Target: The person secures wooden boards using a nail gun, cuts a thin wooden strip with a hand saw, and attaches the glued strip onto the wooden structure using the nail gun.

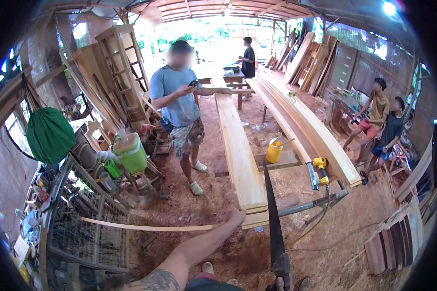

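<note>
While the fingers of the right hand [280,284] are closed around the handle of a long, dark, tapering metal handsaw [275,233], its blade points up and forward, just right of the near end of a stack of long, pale wooden planks [240,150]. At the end of a tattooed forearm, the left hand [235,218] has its fingers curled at the left corner of that end; whether they clasp the wood or only press on it, I cannot tell. From behind the forearm, a thin, pale wooden strip [150,226] runs out leftward to a wire-mesh panel [90,237]. Right of the planks stands a yellow plastic container [274,152] with a stick in it; beyond it lie long pale and reddish-brown boards [308,128], with a yellow-and-grey nail gun [319,169] at their near end. Left of the planks, a person in a light blue shirt [172,97] holds a dark phone [194,83], the other hand at the planks' far end. Farther off, a person in dark clothes [249,63] stands by a bench [234,78], and two people [381,116] sit at the right.
</note>
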Demonstrator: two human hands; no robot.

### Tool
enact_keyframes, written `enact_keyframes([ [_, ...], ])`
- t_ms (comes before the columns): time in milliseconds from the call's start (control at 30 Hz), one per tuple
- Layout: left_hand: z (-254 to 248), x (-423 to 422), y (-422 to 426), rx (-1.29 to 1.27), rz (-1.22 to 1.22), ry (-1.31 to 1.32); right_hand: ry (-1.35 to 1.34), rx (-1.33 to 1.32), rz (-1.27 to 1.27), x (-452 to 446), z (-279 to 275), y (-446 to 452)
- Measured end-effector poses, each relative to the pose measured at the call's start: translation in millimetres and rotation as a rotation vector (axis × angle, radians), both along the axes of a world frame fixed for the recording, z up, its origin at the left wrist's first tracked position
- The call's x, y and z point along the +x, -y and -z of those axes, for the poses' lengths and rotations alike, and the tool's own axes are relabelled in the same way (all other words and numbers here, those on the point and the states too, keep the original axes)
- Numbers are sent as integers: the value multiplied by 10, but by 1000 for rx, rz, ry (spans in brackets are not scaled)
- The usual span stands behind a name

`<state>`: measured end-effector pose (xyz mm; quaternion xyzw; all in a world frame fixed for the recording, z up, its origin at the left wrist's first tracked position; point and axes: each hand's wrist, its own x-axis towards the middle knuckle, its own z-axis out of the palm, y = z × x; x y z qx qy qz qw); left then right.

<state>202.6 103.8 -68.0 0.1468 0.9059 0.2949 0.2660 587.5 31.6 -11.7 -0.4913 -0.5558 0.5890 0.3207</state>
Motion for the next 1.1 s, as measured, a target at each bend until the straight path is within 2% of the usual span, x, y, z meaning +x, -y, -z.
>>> enact_keyframes([
  [100, 319, -256, -14, 17, 15, 19, 7, -6, 15, 1, -28, -31],
  [233, 37, -432, 76, 215, -52, 168, 5, 9, 41, 90, -16, -35],
  [267, 194, -592, 44, 303, -44, 248, -3, 15, 50, 113, -15, -37],
  [300, 143, -641, 51, 273, 24, 116, -8, 21, 61, 139, -21, -42],
  [367, 112, -711, 2, 470, -12, 269, -30, 43, 92, 245, 14, -32],
  [400, 339, -729, -63, 675, -125, 566, -33, 58, 111, 291, 16, -10],
  [467, 902, -1073, -184, 590, -98, 601, -73, 57, 151, 340, -36, 53],
  [567, 473, -849, -125, 625, -167, 558, -311, -3, 162, 238, -239, 152],
  [667, 914, -1080, -245, 666, -111, 616, -296, 31, 216, 128, -301, 162],
  [767, 347, -894, -218, 594, -102, 656, -199, 74, 231, 23, -346, 161],
  [867, -137, -747, -287, 511, 49, 382, -200, 139, 190, 14, -202, 88],
  [967, -239, -758, -387, 271, 110, 253, -184, 154, 165, 6, -176, -1],
  [1000, -97, -780, -394, 391, 65, 334, -177, 148, 162, -1, -187, -14],
  [1033, 24, -857, -413, 336, 107, 317, -168, 146, 160, 6, -206, -37],
  [1100, -95, -863, -388, 228, 184, 286, -153, 141, 154, 10, -217, -63],
])
